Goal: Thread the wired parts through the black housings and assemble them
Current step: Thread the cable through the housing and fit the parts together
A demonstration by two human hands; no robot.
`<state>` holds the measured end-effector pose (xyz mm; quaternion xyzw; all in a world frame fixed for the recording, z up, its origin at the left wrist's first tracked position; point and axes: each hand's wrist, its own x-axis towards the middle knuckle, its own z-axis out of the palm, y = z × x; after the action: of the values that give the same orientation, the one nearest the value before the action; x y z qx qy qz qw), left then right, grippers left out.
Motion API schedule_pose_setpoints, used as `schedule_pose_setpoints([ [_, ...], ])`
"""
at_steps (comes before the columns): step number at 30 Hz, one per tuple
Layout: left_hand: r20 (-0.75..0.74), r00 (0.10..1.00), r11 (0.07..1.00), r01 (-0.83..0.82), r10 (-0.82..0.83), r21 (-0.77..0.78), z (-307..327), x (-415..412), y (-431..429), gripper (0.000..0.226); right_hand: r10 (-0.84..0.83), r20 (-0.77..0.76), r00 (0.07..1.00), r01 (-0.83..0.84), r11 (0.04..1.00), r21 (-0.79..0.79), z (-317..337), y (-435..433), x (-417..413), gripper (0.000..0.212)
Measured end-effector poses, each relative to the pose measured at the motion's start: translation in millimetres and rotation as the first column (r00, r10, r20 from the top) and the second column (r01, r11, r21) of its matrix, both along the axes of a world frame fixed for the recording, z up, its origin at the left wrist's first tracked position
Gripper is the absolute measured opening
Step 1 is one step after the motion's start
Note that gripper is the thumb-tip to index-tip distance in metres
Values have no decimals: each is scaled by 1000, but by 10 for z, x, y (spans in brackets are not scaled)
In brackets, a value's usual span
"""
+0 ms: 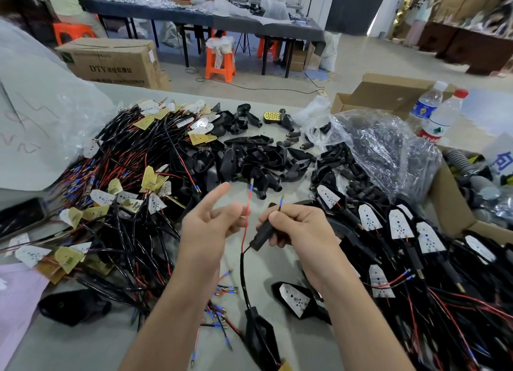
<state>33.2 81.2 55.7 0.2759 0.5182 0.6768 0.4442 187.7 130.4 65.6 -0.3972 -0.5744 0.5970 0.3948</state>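
My right hand (pixel 299 226) grips a small black tubular housing (pixel 262 236); a black wire tip with a blue sleeve (pixel 281 202) pokes out above my fingers. My left hand (pixel 211 226) pinches the red wire (pixel 245 223) with thumb and middle fingers, index finger pointing up. The red wire's blue-sleeved tip (pixel 251 187) stands free above. Both wires join a black cable (pixel 243 281) that runs down to a black lamp housing (pixel 261 340) lying near the table's front edge.
A heap of wired LED boards (pixel 125 193) lies at the left. Loose black housings (pixel 249 156) pile up in the middle. Assembled units (pixel 402 248) lie at the right, beside a plastic bag (pixel 383 148), cardboard box (pixel 449 204) and two bottles (pixel 441 118).
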Motion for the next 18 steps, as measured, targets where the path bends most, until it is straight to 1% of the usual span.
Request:
schedule_pose_setpoints([
  [1,31,1000,1000,-7,7,2,38,-43,20,25,9,8,1000,-9,1000,4,-6,-8,2,30],
  [2,30,1000,1000,-3,3,2,60,-80,33,23,1,4,1000,-1,1000,3,-12,-14,5,30],
  [4,-37,999,999,30,-31,-28,85,-129,44,24,-35,-17,999,35,999,-2,-22,-20,13,34],
  [7,-180,975,978,93,-128,-189,75,-114,79,16,-37,-27,999,38,999,18,-43,-26,17,35],
  [9,-195,954,945,166,-226,-280,65,-64,100,16,-22,-22,1000,23,999,41,-62,-34,5,35],
  [10,-180,953,940,186,-243,-285,66,-40,105,16,-12,-20,1000,13,999,48,-68,-38,1,34],
  [12,-149,971,961,152,-189,-230,87,-22,98,14,-4,-11,1000,4,999,51,-75,-41,0,30],
  [14,-92,985,982,130,-143,-140,100,-32,86,19,-36,-5,999,37,998,46,-88,-21,18,30],
  [16,-20,985,982,171,-173,-75,89,-38,58,31,-116,-21,993,117,993,30,-109,15,39,32],
  [18,-19,976,975,215,-216,-62,52,-67,16,41,-220,-84,972,219,976,-21,-134,49,51,32],
])
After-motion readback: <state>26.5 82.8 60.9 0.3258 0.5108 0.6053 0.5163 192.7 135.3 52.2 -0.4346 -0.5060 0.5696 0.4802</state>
